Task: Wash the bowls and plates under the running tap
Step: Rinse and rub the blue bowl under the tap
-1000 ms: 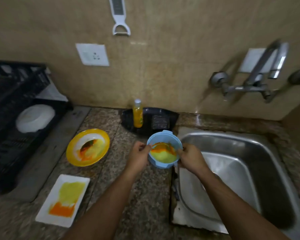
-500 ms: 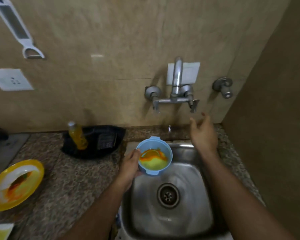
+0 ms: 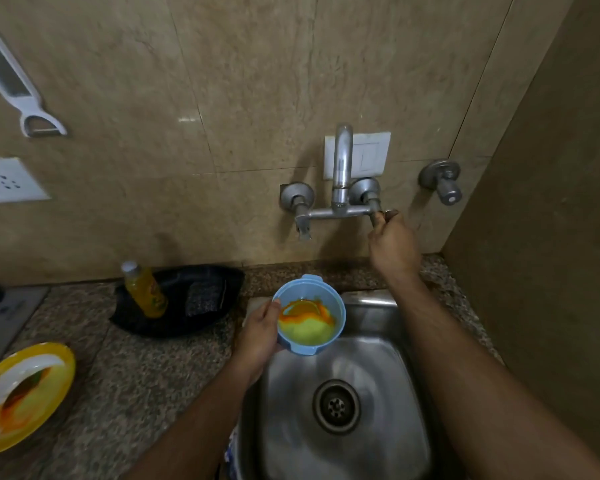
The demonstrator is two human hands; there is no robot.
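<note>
A small blue bowl (image 3: 312,315) smeared inside with orange and yellow is held over the back left corner of the steel sink (image 3: 388,403). My left hand (image 3: 258,336) grips its left rim, thumb inside. My right hand (image 3: 392,242) is raised to the wall tap (image 3: 340,188) and its fingers curl round the right tap handle. No water shows from the spout. A yellow plate (image 3: 25,393) with orange and green smears lies on the counter at the far left.
A black tray (image 3: 184,299) behind the bowl holds a yellow soap bottle (image 3: 145,289) and a dark scrub pad (image 3: 203,297). Another valve (image 3: 442,180) sticks out of the wall to the right. A side wall closes in on the right. A peeler (image 3: 18,88) hangs upper left.
The bowl went from the counter to over the sink, now in my left hand alone. My right hand let go of it, rose, and took hold of the right tap handle.
</note>
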